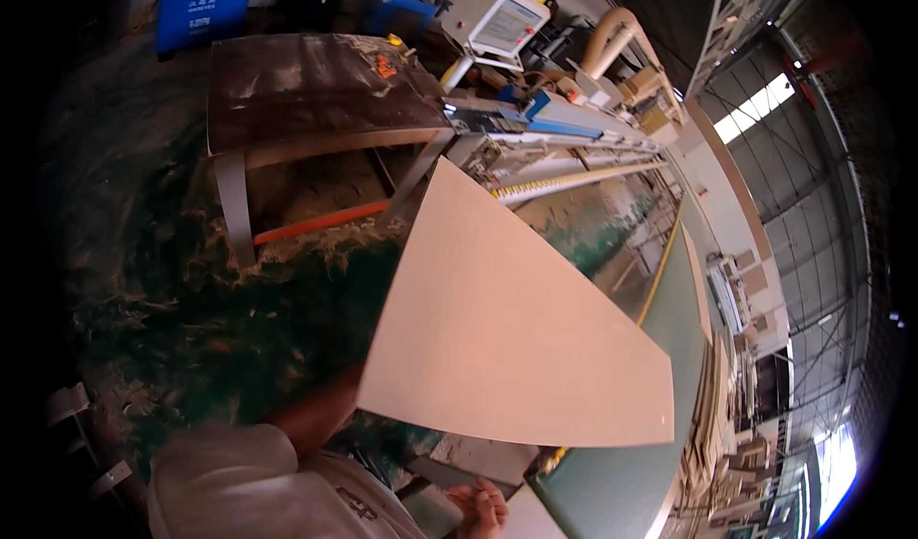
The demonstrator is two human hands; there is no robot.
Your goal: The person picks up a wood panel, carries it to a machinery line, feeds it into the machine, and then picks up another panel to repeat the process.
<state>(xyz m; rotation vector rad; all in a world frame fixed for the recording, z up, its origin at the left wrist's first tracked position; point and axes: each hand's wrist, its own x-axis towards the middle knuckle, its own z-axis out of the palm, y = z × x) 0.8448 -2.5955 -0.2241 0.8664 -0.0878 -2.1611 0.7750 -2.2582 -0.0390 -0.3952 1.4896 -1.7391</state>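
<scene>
A large pale wooden panel (521, 324) with straight edges is tilted in front of me and fills the middle of the view. My left forearm (320, 407) reaches behind the panel's left edge. The left hand itself is hidden there, so its grip does not show. Below the panel's lower edge is my right hand (483, 508), apart from it. Its fingers are loosely bent and spread, and nothing shows in them.
A dark worktable (316, 89) with orange bits on it stands beyond the panel. Behind it are a machine with a screen box (497, 18) and a blue cabinet (203, 8). A green-topped table (612, 472) lies to the right, beside stacked boards (706, 415). Sawdust covers the green floor.
</scene>
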